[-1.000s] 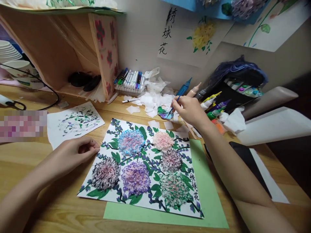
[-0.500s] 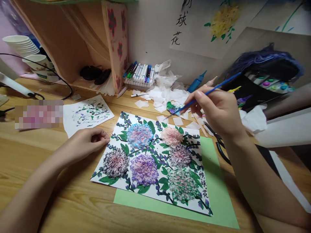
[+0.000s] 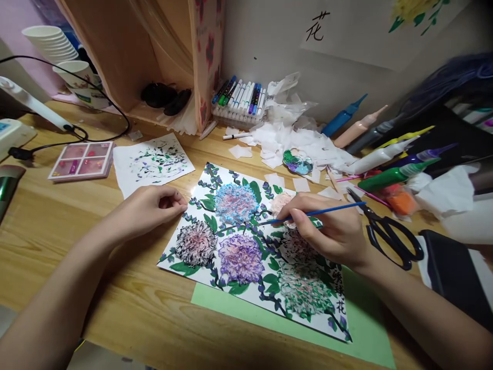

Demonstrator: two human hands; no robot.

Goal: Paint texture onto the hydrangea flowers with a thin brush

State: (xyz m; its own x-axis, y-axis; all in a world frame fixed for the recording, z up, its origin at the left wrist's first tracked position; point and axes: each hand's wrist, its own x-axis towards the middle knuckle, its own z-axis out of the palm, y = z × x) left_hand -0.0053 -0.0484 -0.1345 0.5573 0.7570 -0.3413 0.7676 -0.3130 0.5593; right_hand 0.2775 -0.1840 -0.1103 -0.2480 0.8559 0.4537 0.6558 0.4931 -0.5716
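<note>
A white sheet painted with hydrangeas (image 3: 246, 226) lies askew on green paper (image 3: 365, 318). Its textured blooms are blue, pink, black, purple and green, among green leaves and dark stems. My right hand (image 3: 327, 226), over the right part of the sheet, grips a thin blue paintbrush (image 3: 331, 209). The brush is nearly level, its tip by a stem between the blue and purple blooms. Part of the pink and right black blooms is hidden by this hand. My left hand (image 3: 157, 208) rests with curled fingers, its fingertips at the sheet's left edge; whether they pinch it is hidden.
Behind the sheet are a small paint palette (image 3: 298, 162), white paper scraps (image 3: 277, 141) and a marker box (image 3: 241, 100). Scissors (image 3: 393, 236) and paint bottles (image 3: 400, 174) stand right. A paint-smeared paper (image 3: 154, 162) and a divided pink case (image 3: 82, 160) lie left.
My right hand has lowered the brush from above the sheet's far edge to its middle. My left hand stays at the left edge. The view has tilted down and shifted.
</note>
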